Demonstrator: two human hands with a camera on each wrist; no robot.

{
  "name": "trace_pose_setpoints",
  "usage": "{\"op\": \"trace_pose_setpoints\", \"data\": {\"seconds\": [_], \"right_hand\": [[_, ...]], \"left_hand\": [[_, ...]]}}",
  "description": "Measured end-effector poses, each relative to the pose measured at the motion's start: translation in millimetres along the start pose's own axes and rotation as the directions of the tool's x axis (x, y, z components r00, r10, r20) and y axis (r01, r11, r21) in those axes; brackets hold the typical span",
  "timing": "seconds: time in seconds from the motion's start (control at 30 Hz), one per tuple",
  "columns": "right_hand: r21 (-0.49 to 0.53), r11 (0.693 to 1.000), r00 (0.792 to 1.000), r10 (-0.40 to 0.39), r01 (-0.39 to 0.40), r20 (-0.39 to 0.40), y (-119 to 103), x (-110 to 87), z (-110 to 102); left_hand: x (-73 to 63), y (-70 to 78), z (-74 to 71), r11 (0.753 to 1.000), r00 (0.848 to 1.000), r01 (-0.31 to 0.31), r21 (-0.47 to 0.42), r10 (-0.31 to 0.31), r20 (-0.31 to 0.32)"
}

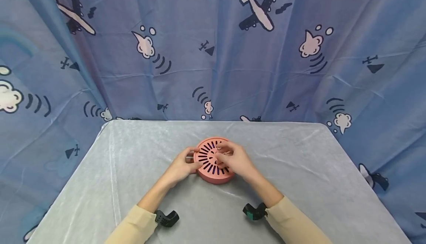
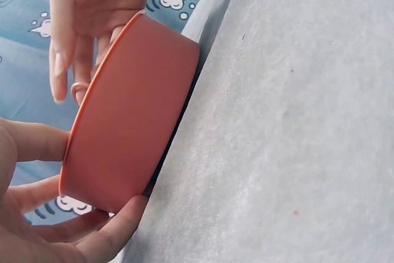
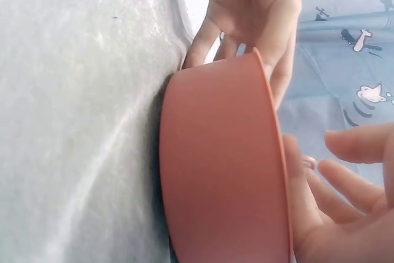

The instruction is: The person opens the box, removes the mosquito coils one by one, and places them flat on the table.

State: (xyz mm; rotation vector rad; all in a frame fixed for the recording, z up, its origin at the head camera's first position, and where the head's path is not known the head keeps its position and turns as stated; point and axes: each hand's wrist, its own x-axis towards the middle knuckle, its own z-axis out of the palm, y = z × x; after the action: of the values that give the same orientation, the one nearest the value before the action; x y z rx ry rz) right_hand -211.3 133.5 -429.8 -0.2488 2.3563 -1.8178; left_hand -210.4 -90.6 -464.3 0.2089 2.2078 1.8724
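A round, coral-pink mosquito coil box (image 1: pixel 217 179) with a slotted lid (image 1: pixel 207 156) lies on the table. My left hand (image 1: pixel 183 165) grips its left side, thumb at the lid's rim and fingers round the wall; the left wrist view shows those fingers (image 2: pixel 117 229) low against the side. Over the right part of the lid is my right hand (image 1: pixel 234 159). Its thumb (image 3: pixel 360 143) stands apart from the other fingers, some of which rest at the lid. Beside them a small pink loop (image 3: pixel 309 162) rises from the lid. The box's inside is hidden.
A pale grey cloth covers the table (image 1: pixel 149 140). Behind and at the sides hangs a blue curtain (image 1: pixel 186 51) printed with planes and clouds. Each forearm wears a black wrist device (image 1: pixel 167 219) near the cream sleeve (image 1: pixel 136 223).
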Motion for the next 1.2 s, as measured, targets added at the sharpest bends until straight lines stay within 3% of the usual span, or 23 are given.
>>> {"op": "trace_pose_setpoints", "data": {"seconds": [0.3,0.77,0.97,1.2], "right_hand": [[0.092,0.988,0.991,0.123,-0.126,0.043,-1,11.2,7],[0.114,0.987,0.988,0.103,-0.116,0.114,0,17.1,4],[0.057,0.994,0.991,0.083,-0.090,0.106,-2,15.2,1],[0.001,0.998,0.993,0.056,-0.056,0.108,-10,11.7,-4]], "left_hand": [[-1.8,-0.8,1.1,1.000,1.000,-0.002,0.015,0.002,-0.015],[-2.7,1.5,-0.4,1.000,1.000,0.006,0.007,-0.006,-0.029],[-1.7,3.1,0.3,1.000,1.000,0.006,-0.019,-0.007,-0.018],[-1.0,5.4,-1.4,0.999,0.999,-0.007,0.043,0.008,-0.033]]}}
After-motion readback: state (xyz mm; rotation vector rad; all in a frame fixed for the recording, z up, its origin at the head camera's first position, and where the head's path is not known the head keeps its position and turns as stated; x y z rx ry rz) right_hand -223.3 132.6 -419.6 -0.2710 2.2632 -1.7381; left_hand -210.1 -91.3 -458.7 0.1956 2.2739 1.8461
